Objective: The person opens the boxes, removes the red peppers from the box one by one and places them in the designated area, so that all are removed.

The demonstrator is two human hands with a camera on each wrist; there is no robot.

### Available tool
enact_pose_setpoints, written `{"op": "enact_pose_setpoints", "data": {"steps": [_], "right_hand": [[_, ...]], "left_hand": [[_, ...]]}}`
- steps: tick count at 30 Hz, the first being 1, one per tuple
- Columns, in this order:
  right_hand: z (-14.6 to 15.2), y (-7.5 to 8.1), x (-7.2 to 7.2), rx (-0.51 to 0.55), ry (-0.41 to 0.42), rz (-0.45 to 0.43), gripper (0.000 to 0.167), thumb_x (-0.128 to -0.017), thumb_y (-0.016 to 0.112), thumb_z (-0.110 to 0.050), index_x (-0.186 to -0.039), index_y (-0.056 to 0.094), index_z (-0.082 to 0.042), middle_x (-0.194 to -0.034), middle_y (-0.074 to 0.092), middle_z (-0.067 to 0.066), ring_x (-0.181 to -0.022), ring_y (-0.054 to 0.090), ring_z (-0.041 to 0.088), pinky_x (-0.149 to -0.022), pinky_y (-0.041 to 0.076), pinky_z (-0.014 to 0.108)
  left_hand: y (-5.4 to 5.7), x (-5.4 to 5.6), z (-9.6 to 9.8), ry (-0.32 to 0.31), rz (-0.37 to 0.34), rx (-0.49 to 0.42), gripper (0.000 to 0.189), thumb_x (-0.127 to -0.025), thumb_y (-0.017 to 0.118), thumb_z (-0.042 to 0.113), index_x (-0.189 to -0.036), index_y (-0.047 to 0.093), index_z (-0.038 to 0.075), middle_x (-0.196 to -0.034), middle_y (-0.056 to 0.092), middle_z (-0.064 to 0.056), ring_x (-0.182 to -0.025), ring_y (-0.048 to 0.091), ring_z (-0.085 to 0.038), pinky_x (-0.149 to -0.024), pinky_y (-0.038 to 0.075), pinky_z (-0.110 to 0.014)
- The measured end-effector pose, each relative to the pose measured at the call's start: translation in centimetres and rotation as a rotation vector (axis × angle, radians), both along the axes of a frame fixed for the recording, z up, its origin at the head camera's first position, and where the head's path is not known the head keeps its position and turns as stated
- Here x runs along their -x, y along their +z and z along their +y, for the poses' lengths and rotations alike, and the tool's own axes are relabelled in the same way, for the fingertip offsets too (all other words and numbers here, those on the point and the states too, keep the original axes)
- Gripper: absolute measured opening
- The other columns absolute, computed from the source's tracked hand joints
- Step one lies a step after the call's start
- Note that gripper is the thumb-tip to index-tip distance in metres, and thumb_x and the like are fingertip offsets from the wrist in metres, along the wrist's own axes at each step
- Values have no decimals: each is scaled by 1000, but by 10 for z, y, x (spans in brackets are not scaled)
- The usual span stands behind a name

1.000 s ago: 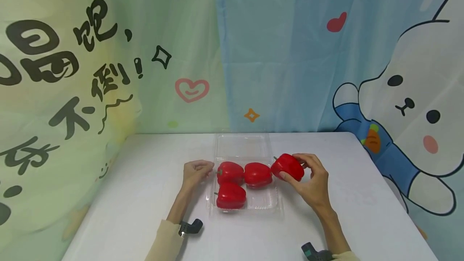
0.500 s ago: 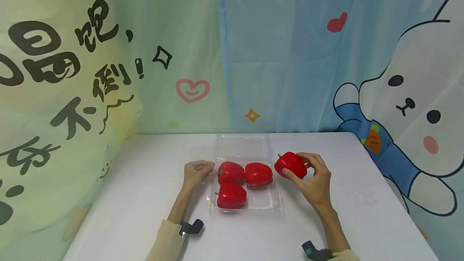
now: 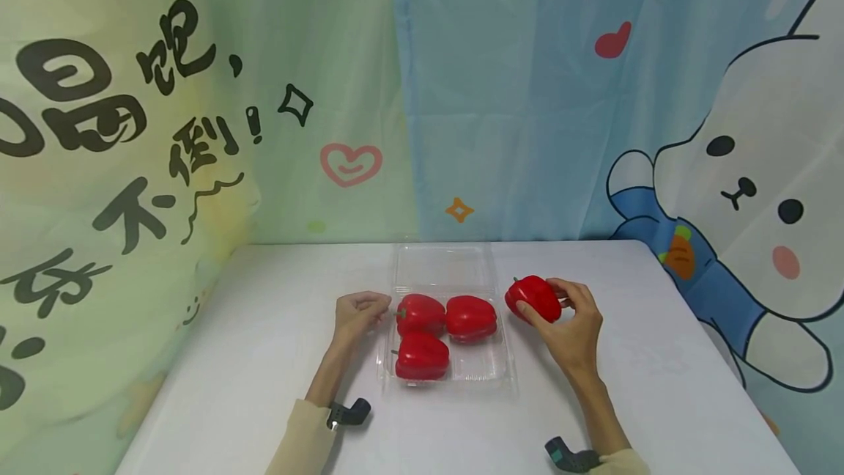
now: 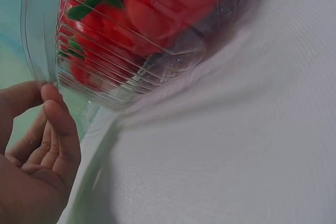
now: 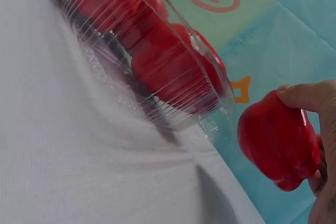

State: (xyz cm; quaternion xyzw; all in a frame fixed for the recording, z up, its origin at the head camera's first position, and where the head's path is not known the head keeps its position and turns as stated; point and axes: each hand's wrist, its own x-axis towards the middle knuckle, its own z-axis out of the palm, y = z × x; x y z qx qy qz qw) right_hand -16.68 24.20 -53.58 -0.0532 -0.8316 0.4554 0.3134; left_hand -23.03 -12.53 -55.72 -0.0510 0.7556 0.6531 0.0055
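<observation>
Three red peppers [image 3: 422, 355] lie in the clear plastic box [image 3: 478, 363] on the white table [image 3: 264, 402]: two side by side at the back, one at the front left. Your right hand [image 3: 574, 325] grips a fourth pepper [image 3: 535, 297] above the table, just beside the box's right edge. Your left hand [image 3: 358, 315] pinches the box's left rim; its lid [image 3: 443, 266] is open behind.

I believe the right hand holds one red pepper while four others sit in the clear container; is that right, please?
Not quite: the head view shows three others, not four, in the clear container: a back-left pepper, back-right pepper and front-left pepper. The right hand does hold one red pepper.
</observation>
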Motion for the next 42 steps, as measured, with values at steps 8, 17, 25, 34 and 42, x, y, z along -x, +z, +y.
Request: {"op": "enact_pose_setpoints", "data": {"steps": [8, 17, 25, 34, 42], "right_hand": [[-1, -5, 5, 38, -55, 0, 67, -78, 98, -15, -137, 69, -3, -135, 69, 19, -113, 60, 18, -86, 45, 4], [-3, -11, 7, 88, -121, -35, 66, -81, 96, -17, -139, 68, -2, -137, 68, 18, -115, 57, 16, -83, 43, 0], [-5, -14, 10, 121, -164, -71, 65, -83, 95, -19, -140, 67, -5, -138, 67, 17, -117, 56, 15, -83, 42, 0], [-5, -21, 22, 163, -211, -69, 62, -85, 94, -24, -137, 68, -5, -134, 67, 16, -114, 53, 10, -85, 43, 4], [-8, -23, 32, 173, -226, -81, 62, -87, 93, -27, -139, 67, -5, -137, 66, 17, -118, 55, 16, -92, 48, 17]], "left_hand": [[-1, 1, -1, -3, -4, -37, 22, -96, 79, 16, -104, 80, -5, -81, 80, -11, -67, 69, -9, -64, 56, -19], [-1, 0, -1, -1, -1, -13, 23, -97, 79, 18, -105, 80, -3, -83, 81, -13, -69, 69, -10, -66, 55, -21], [-1, -1, 0, -4, -3, 0, 22, -97, 79, 19, -105, 81, -1, -87, 82, -15, -71, 70, -11, -68, 56, -21], [-2, 1, -1, -13, -4, -17, 23, -97, 80, 19, -106, 80, -1, -87, 82, -16, -70, 70, -11, -68, 56, -21], [-1, 3, -1, -15, -6, -42, 20, -96, 80, 15, -103, 81, -4, -76, 79, -5, -65, 68, -9, -63, 54, -19]]}}
